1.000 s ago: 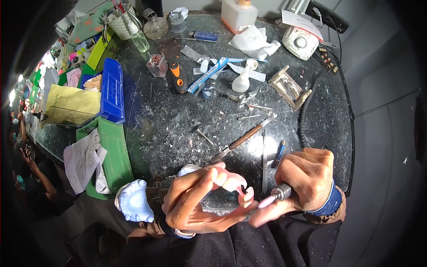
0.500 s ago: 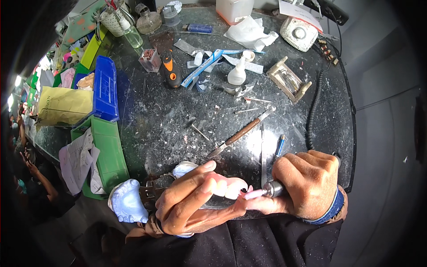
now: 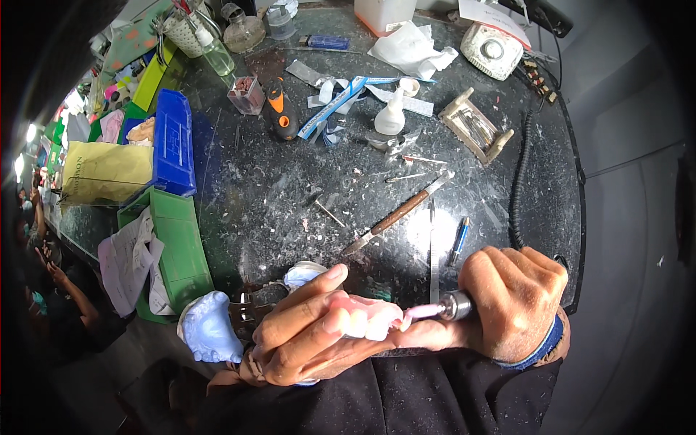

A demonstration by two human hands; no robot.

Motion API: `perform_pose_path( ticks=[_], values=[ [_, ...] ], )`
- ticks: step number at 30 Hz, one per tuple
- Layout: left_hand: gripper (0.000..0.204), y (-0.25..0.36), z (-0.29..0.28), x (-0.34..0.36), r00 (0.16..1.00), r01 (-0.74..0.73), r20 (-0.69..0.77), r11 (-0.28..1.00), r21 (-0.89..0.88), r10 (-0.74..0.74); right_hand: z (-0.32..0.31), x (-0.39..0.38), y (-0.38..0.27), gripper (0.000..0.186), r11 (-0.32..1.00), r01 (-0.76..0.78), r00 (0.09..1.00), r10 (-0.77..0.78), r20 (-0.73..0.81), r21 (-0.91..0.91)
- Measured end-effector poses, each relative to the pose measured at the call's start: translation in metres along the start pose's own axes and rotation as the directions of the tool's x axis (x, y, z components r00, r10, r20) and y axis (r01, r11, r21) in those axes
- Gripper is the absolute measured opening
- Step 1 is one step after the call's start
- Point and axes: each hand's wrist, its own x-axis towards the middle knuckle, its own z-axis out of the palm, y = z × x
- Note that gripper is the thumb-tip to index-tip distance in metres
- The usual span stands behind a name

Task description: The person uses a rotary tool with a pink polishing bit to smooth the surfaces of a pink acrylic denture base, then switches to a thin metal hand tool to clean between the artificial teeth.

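At lower centre, the partly curled left hand [image 3: 301, 333] is holding a curved pink denture with white teeth [image 3: 362, 320], apparently for steadiness, while the tightly curled right hand [image 3: 511, 308] is gripping a dark, cylindrical metal handpiece [image 3: 457, 306], seemingly steadying its slim pink bit [image 3: 425, 312] at the denture's right end.

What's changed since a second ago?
Your right hand brought the pink tip of the handpiece leftward to the right end of the denture; your left hand drew the denture slightly toward you. Nothing was grasped or released. The brown-handled wax knife and blue pen stayed put.
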Motion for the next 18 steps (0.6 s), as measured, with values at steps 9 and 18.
perform_pose_path(
  ticks=[9,18],
  values=[
    [0.077,-0.002,-0.002,-0.003,0.995,-0.027,0.094,0.997,-0.075,0.034,-0.004,-0.002,0.003,0.059,0.998,-0.049,0.997,0.048,-0.066,-0.028],
    [0.065,0.004,0.001,0.013,0.996,-0.035,0.078,0.999,0.021,0.033,0.003,0.008,0.006,0.015,0.767,0.032,0.996,0.032,-0.088,0.641]
  ],
)
